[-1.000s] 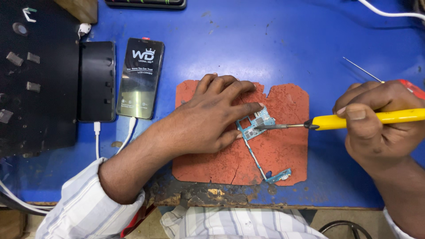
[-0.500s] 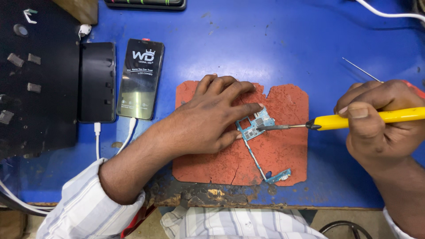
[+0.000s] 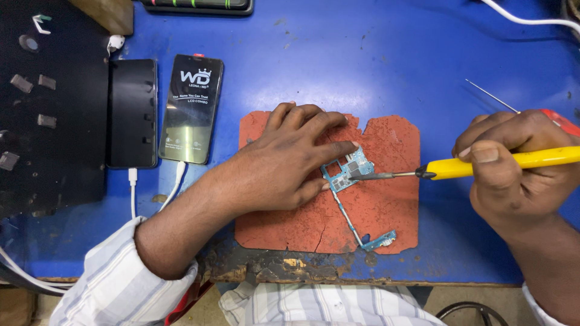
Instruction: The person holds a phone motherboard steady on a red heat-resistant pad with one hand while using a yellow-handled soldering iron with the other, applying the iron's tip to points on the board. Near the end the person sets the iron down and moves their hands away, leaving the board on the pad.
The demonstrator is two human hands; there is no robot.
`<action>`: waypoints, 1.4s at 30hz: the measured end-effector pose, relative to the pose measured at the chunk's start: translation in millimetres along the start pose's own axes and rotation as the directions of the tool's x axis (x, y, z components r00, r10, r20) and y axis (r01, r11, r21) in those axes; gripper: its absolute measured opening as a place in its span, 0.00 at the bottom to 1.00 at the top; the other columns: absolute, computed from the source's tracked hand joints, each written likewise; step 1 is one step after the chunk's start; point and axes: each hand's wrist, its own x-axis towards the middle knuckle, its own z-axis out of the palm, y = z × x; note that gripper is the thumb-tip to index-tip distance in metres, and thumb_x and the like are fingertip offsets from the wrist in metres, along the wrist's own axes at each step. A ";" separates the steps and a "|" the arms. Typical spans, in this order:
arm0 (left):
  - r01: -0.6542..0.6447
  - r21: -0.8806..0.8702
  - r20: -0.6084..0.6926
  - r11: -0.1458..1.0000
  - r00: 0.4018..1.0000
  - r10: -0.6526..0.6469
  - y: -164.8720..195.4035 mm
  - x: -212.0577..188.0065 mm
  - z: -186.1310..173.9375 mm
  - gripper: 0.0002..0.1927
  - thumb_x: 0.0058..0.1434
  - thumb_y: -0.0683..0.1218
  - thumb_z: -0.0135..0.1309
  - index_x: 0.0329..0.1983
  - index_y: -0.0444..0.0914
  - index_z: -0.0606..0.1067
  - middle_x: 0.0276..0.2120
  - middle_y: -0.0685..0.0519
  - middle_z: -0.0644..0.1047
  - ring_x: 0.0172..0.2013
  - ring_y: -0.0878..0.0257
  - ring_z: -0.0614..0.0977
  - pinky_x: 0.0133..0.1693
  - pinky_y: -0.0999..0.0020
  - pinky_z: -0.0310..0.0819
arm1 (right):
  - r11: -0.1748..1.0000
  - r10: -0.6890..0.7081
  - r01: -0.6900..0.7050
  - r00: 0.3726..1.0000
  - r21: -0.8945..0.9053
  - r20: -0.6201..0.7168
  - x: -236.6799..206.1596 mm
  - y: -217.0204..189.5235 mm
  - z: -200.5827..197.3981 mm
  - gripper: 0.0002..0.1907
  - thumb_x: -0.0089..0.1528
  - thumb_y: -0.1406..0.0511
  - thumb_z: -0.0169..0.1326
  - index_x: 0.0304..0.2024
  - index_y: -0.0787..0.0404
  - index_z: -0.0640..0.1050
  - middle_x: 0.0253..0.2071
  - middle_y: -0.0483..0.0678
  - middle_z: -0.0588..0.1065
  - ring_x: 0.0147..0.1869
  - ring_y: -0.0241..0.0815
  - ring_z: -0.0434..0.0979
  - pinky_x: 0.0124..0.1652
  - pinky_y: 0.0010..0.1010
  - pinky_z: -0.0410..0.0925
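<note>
The left hand (image 3: 290, 160) lies flat, fingers spread, pressing a small blue circuit board (image 3: 345, 173) down onto a worn red mat (image 3: 386, 217). The right hand (image 3: 513, 175) is closed around the yellow handle of a soldering iron (image 3: 483, 164), its metal tip touching the board's right edge. A thin strip runs from the board to a small connector piece (image 3: 379, 240). The mat sits on a blue table (image 3: 362, 60). To the left lie two phones (image 3: 191, 108) with white cables plugged in.

Circuit board (image 3: 345, 172) on mat (image 3: 386, 223), two phones (image 3: 191, 108) left of it.
</note>
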 end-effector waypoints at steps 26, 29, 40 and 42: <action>0.005 -0.011 0.003 1.000 1.000 -0.005 0.8 0.2 -1.7 0.32 0.51 0.49 0.64 0.61 0.44 0.75 0.66 0.45 0.67 0.65 0.44 0.64 0.64 0.43 0.54 | 0.999 -0.020 0.020 1.000 0.027 -0.016 1.3 -3.6 5.8 0.12 0.73 0.66 0.52 0.36 0.64 0.69 0.25 0.51 0.73 0.22 0.34 0.70 0.26 0.24 0.66; 0.001 -0.012 0.004 1.000 1.000 -0.001 0.8 1.0 -1.2 0.32 0.51 0.49 0.64 0.61 0.44 0.75 0.66 0.45 0.66 0.65 0.44 0.64 0.64 0.43 0.54 | 1.000 -0.013 0.014 1.000 0.025 -0.022 0.7 -3.8 5.4 0.12 0.73 0.66 0.52 0.36 0.64 0.69 0.25 0.50 0.72 0.22 0.34 0.70 0.26 0.24 0.66; -0.006 -0.007 0.003 1.000 1.000 0.006 0.2 0.6 -1.5 0.32 0.51 0.50 0.64 0.61 0.43 0.75 0.66 0.44 0.67 0.65 0.45 0.65 0.64 0.43 0.54 | 1.000 -0.012 0.012 1.000 -0.001 0.003 1.6 -2.0 1.0 0.12 0.73 0.65 0.53 0.36 0.63 0.69 0.24 0.50 0.73 0.22 0.33 0.69 0.25 0.23 0.64; -0.009 -0.006 0.003 1.000 1.000 0.009 0.1 0.6 -1.6 0.32 0.51 0.50 0.64 0.62 0.43 0.75 0.66 0.44 0.67 0.65 0.44 0.65 0.65 0.43 0.54 | 1.000 -0.004 0.004 1.000 -0.014 -0.002 2.1 -2.2 0.8 0.12 0.72 0.65 0.53 0.36 0.63 0.69 0.24 0.51 0.73 0.22 0.34 0.69 0.25 0.23 0.63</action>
